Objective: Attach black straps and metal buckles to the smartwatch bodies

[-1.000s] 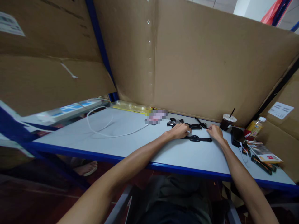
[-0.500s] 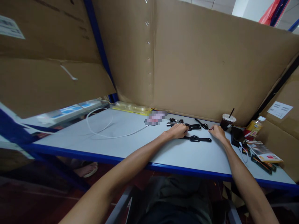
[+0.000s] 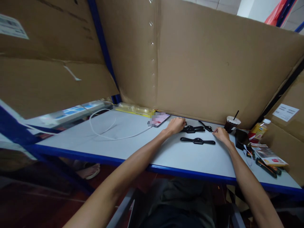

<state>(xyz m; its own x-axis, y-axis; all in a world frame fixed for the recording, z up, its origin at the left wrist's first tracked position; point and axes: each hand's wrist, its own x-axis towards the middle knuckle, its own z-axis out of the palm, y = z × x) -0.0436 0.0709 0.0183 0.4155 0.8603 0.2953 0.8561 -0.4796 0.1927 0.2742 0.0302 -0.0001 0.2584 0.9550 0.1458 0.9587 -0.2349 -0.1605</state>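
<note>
I noted the left hand (image 3: 177, 124) at the clustered black tools (image 3: 191, 129), the right hand (image 3: 221, 134) at a slim black tool (image 3: 208, 128); neither grip's closure was discernible. All tools lay on the tabletop (image 3: 142, 145).

No text legible. White label (image 3: 13, 27) on left cardboard (image 3: 47, 85): print too blurred. White label with several printed blocks (image 3: 285, 112) on right cardboard (image 3: 291, 136): too small. Packet (image 3: 268, 153), near right: red patch with pale marks, unreadable.
</note>
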